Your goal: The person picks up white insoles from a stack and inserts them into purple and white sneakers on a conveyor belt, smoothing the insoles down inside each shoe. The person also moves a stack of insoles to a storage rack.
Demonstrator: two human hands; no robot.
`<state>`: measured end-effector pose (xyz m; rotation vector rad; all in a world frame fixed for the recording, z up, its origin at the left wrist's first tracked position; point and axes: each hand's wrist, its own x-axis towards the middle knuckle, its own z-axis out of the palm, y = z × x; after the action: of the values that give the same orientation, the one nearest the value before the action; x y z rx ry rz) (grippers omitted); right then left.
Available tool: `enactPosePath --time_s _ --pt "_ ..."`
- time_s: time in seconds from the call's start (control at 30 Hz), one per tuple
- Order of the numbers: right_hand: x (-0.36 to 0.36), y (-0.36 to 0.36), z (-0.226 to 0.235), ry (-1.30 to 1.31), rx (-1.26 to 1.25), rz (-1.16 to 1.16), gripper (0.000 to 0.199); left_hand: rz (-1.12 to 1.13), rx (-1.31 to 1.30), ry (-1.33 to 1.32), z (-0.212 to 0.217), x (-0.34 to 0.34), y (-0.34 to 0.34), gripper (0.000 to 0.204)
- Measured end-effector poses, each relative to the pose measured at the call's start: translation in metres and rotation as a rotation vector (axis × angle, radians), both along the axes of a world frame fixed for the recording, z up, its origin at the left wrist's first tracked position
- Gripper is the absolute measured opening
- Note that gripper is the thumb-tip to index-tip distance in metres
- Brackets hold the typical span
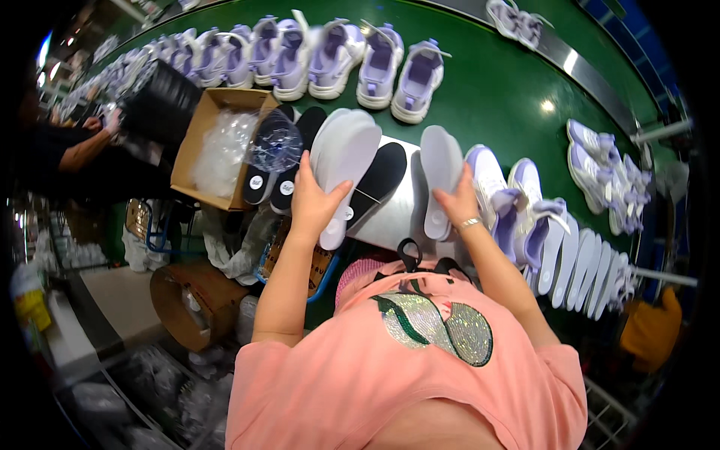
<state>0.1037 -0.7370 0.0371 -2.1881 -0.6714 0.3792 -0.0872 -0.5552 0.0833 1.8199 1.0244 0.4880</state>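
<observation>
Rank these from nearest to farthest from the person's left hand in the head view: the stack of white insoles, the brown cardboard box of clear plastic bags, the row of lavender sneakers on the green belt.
1. The stack of white insoles: gripped by the left hand.
2. The brown cardboard box of clear plastic bags: to the hand's left, slightly farther up the picture.
3. The row of lavender sneakers: farther up, along the green belt.

A long row of lilac-and-white sneakers point(330, 56) lines the far side of the green conveyor belt point(495, 90). At far left, an open cardboard box point(201, 131) holds clear plastic bags point(221, 150), beside a black crate point(161, 101).
</observation>
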Motion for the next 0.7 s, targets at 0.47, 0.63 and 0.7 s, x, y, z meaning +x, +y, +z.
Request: enactPosePath --time_s 0.47,0.63,0.7 --pt "-0.069 -0.064 0.044 1.207 0.084 0.590 0.058 -0.062 -0.965 -0.912 0.059 -0.087 -0.119 0.050" --pt "-0.095 -0.063 0.045 1.079 0.324 0.717 0.046 0.377 -0.733 -1.062 0.029 -0.148 -0.227 0.044" --pt "-0.117 -0.056 0.063 1.060 0.323 0.851 0.049 0.508 -0.704 -1.083 0.037 -0.162 -0.275 0.045"
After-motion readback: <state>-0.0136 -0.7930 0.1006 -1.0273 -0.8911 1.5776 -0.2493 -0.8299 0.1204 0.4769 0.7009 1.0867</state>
